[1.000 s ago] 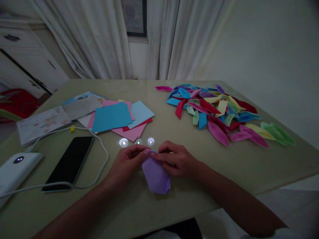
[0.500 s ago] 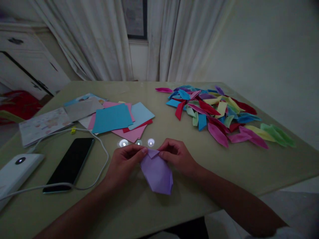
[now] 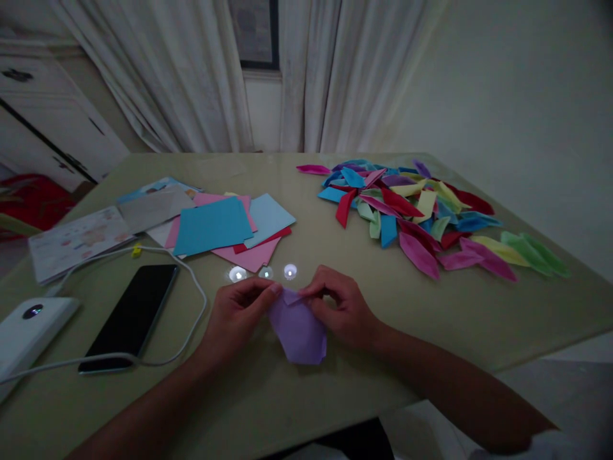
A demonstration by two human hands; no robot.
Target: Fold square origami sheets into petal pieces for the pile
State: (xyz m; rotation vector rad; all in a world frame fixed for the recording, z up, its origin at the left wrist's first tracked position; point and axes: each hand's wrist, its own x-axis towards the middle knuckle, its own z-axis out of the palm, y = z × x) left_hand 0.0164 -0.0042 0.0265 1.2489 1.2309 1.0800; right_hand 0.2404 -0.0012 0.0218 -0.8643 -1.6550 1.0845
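Head view: two hands and one sheet of purple paper (image 3: 299,335) are recorded at the near middle of the table (image 3: 373,377). The paper is held between the hands, partly folded, with one small flap turned over at its far end. Its long axis is directed from the far edge of the table toward the near edge, slanted slightly to the right; the blunt, angled end is pointed toward the person. Whether its underside is rested on the table cannot be told.

By the left hand (image 3: 237,313), the far left corner is pinched between thumb and forefinger, the other fingers being curled. By the right hand (image 3: 342,306), the far right edge beside the flap is pinched in the same way, with a small gap left behind the fingertips.

To the left, one phone (image 3: 131,316), one power bank (image 3: 36,335) and one white cord (image 3: 110,355) are noted; the cord is laid across the phone's near end, and one yellow tag (image 3: 136,250) is attached to it. Beyond these, one teal sheet (image 3: 213,225), one pale blue sheet (image 3: 269,217) and one red sheet (image 3: 280,235) are overlapped with pink ones. At the right, a pile of folded papers (image 3: 402,203) is found, too overlapped to be counted; two green pieces (image 3: 520,249) are seen at its right end.
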